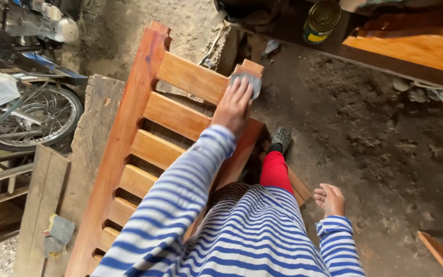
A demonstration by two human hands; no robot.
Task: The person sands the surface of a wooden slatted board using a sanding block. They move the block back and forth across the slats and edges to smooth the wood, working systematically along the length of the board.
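Left hand (233, 106) presses sandpaper (247, 81) at frame (144, 143) edge; right hand (328, 198) loosely open over dirt floor (385, 149).

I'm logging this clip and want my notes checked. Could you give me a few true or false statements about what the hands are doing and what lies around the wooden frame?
1. The left hand presses a grey piece of sandpaper on the slatted wooden frame. True.
2. The right hand grips a brush. False: it hangs free with nothing in it, beside the red trouser leg.
3. A tin can stands on the dark bench at the top. True.
4. The frame is painted blue. False: it is orange-brown wood.
5. A motorcycle wheel shows at the left. True.
6. The floor is tiled. False: it is bare earth.
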